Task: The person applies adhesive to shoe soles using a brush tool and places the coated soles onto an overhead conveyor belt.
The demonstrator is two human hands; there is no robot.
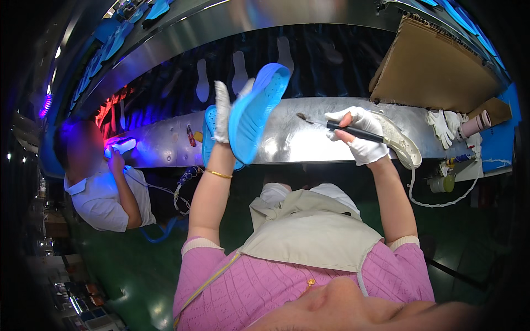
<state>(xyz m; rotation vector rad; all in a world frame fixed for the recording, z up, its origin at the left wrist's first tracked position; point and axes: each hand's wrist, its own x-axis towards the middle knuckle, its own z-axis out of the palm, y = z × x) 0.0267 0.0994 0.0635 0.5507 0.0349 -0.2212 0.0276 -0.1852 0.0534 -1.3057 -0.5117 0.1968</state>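
My left hand (pixel 221 113), in a white glove with its fingers pointing up, holds a light blue shoe sole (pixel 259 110) raised and tilted over the metal bench edge. The sole hides part of that hand. Another blue sole (pixel 208 135) lies on the bench behind my left wrist. In my right hand (pixel 359 132), gloved in white with bare thumb and fingertip showing, is a black-handled brush (pixel 356 131). Its dark tip points left toward the raised sole, apart from it. Just beyond my right hand lies a cream sole (pixel 402 142) with holes.
Several insole shapes (pixel 239 71) lie on the dark belt behind the metal bench (pixel 314 138). A cardboard box (pixel 436 66), spare white gloves (pixel 440 129) and a pinkish roll (pixel 476 123) are at right. A white cord (pixel 441 205) hangs below the edge. At left, a co-worker (pixel 107 198) handles a lit piece.
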